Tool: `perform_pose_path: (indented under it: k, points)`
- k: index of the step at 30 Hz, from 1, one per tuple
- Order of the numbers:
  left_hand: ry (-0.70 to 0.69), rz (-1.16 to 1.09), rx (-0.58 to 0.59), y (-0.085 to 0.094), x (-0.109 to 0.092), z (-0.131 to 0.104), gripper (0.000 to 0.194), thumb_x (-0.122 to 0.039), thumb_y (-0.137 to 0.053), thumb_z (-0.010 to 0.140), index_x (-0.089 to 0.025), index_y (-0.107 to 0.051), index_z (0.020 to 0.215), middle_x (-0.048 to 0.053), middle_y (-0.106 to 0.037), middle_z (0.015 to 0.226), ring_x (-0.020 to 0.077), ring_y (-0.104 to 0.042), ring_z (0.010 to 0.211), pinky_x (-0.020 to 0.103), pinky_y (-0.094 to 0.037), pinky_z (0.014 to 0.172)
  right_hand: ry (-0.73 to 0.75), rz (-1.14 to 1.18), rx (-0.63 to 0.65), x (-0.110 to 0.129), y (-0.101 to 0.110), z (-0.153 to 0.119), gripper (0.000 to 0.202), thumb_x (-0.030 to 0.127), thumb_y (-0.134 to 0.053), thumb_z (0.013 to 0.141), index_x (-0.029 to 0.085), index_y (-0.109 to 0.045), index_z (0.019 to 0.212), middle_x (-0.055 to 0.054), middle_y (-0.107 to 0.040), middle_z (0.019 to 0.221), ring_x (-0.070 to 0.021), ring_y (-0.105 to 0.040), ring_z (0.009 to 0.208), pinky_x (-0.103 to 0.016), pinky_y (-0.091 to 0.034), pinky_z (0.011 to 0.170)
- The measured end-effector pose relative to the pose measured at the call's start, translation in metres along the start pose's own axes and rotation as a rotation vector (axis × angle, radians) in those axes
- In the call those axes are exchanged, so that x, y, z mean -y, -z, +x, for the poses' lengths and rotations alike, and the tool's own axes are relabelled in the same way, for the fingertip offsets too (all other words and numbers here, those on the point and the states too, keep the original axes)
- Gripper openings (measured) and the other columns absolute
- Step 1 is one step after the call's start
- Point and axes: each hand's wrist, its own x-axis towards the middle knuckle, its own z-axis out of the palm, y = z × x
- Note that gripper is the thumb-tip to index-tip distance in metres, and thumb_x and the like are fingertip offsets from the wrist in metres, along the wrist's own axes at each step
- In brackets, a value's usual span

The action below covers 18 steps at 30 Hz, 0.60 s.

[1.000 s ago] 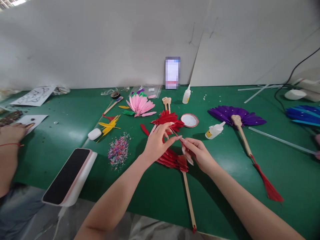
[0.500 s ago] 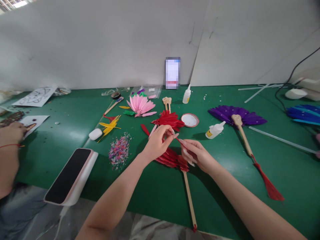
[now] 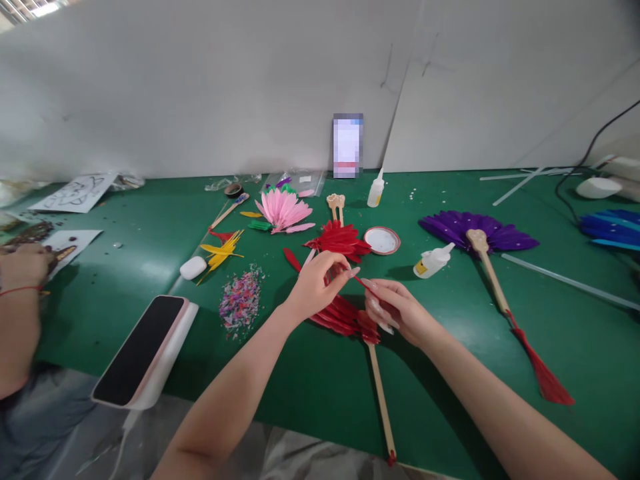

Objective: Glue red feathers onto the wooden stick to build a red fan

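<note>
Above the red feather fan, my left hand and my right hand face each other with a small gap. A thin red feather stretches between their fingertips, pinched at both ends. Below lies the fan, its red feathers spread to the left of a wooden handle that points toward me. My left hand partly covers these feathers. Just beyond it is a pile of loose red feathers, with a white dish beside it. A glue bottle leans on its side farther right.
A finished-looking purple fan lies at right, near clear strips. Pink feathers, yellow feathers and colourful chips are at left. A phone-like device sits at the front edge. Another person's hand works far left.
The whole view has shifted slightly, so things sit a little farther right. Both hands keep nearly the same pose, still pinching the red feather.
</note>
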Motion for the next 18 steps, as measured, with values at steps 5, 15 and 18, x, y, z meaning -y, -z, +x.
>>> perform_pose_path:
  k: [5,15,18]
  points:
    - [0.001,0.005,0.029,-0.0012,0.0012,-0.0011,0.017,-0.034,-0.044,0.086,-0.018,-0.050,0.085,0.004,-0.054,0.080,0.0131,-0.052,0.073,0.026,-0.044,0.067,-0.007,-0.030,-0.007,-0.0006,0.0004,0.0009,0.036,0.039,-0.050,0.085,0.018,-0.045,0.057,0.008,-0.033,0.037,-0.0065,-0.030,0.032,-0.021,-0.021,0.034]
    - [-0.003,0.060,0.095,0.0010,0.0036,-0.0014,0.019,-0.025,-0.033,0.091,-0.017,-0.050,0.090,0.004,-0.053,0.082,0.0126,-0.050,0.074,0.026,-0.041,0.072,0.001,-0.009,0.008,-0.0015,-0.0005,0.0006,0.034,0.036,-0.051,0.085,0.017,-0.046,0.056,0.008,-0.033,0.036,-0.0062,-0.030,0.032,-0.021,-0.021,0.034]
    - [-0.017,0.064,0.085,0.0003,0.0025,-0.0007,0.016,-0.029,-0.039,0.089,-0.018,-0.050,0.090,0.005,-0.054,0.086,0.0139,-0.050,0.079,0.026,-0.041,0.072,0.011,-0.008,-0.007,-0.0011,0.0004,0.0006,0.035,0.037,-0.052,0.084,0.018,-0.046,0.056,0.008,-0.033,0.037,-0.0060,-0.029,0.032,-0.021,-0.022,0.034]
